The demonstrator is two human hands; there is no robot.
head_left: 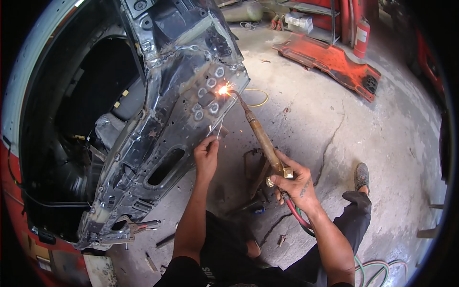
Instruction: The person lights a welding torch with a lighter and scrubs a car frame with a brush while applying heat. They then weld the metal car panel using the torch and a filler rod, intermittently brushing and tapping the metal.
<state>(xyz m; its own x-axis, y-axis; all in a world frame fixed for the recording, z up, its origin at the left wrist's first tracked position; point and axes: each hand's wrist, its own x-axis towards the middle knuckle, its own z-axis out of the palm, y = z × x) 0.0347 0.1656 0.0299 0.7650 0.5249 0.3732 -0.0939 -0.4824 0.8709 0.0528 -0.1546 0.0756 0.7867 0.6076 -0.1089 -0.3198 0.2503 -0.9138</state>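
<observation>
My right hand (296, 181) is wrapped round the brass handle of a gas welding torch (262, 136), close to its valve knobs. The bent tip of the torch points at a dark metal car body panel (186, 110), where a bright glow throws orange sparks. Between the fingertips of my left hand (206, 155), a thin welding rod (222, 119) is pinched; it runs up toward the glow. Several round weld marks surround that spot on the panel. Glare hides the exact point where rod, tip and metal meet.
Locking pliers (138, 226) clamp the panel's lower edge. Red and green hoses (382, 268) trail across the concrete floor at lower right. A red metal panel (330, 62) lies on the floor beyond, near a fire extinguisher (362, 38). Metal stands (258, 170) sit below my hands.
</observation>
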